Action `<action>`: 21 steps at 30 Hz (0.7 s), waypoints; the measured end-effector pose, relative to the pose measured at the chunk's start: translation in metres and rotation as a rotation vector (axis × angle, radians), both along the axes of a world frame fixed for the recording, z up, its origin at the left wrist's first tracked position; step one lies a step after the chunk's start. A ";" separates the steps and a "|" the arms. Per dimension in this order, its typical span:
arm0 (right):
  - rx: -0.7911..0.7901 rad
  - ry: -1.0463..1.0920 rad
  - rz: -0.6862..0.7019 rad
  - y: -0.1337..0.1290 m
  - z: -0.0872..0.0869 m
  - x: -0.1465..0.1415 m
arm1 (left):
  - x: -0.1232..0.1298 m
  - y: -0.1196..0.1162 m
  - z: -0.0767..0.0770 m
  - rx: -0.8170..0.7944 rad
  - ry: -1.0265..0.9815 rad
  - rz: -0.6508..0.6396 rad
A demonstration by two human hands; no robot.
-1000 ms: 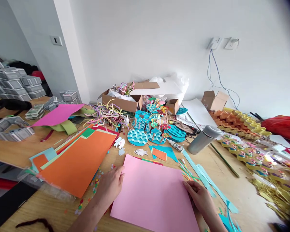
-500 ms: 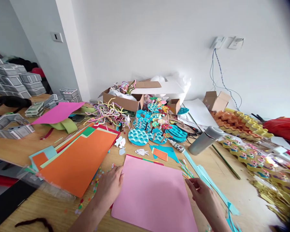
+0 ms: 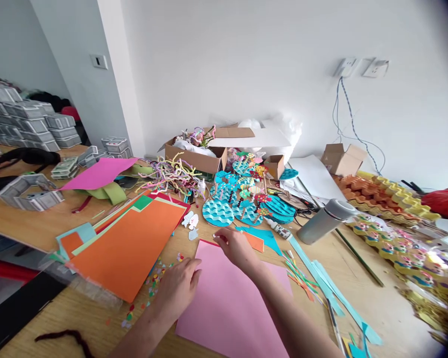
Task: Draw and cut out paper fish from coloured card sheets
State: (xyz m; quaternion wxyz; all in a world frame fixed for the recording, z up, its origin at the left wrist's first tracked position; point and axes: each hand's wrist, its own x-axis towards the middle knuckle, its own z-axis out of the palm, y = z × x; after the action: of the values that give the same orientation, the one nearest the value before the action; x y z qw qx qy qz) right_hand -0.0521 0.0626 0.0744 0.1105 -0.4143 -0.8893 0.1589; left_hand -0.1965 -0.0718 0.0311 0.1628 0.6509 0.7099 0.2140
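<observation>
A large pink sheet lies flat on the wooden table, with a red edge showing beneath its top. My left hand rests at the sheet's left edge, fingers bent together; what they hold, if anything, is hidden. Over the sheet's top edge reaches my right hand, its fingers pinched where the white fish cutout lay, and a small white bit shows at the fingertips. Other white cutouts lie just beyond my left hand. Blue paper with an orange piece is right of my right hand.
Orange sheets are stacked at the left. Behind stand blue wavy discs, pipe cleaners and a cardboard box. A grey bottle, a glue bottle, light blue strips and egg trays are on the right.
My right hand has moved from the pink sheet's right edge leftward and forward to the fish cutout, now covered. My left hand stays at the left edge. The view has shifted slightly.
</observation>
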 end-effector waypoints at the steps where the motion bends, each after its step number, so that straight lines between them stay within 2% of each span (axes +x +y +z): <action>1: 0.002 -0.029 0.013 0.006 -0.001 -0.012 | 0.000 0.000 0.000 0.002 0.000 -0.002; 5: 0.029 -0.102 0.034 0.022 -0.010 -0.054 | 0.001 -0.001 0.002 -0.007 0.019 -0.003; 11: 0.088 -0.181 -0.011 0.025 -0.027 -0.098 | 0.003 -0.002 0.006 -0.024 0.033 -0.013; 21: 0.144 -0.258 -0.023 0.025 -0.043 -0.114 | 0.005 -0.002 0.011 -0.043 0.013 -0.018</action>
State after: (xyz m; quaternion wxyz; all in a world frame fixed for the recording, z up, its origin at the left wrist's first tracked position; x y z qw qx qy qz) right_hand -0.1663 0.0873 0.0317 0.0263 -0.4323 -0.9005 0.0390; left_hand -0.1917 -0.0740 0.0417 0.1743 0.6549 0.7096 0.1930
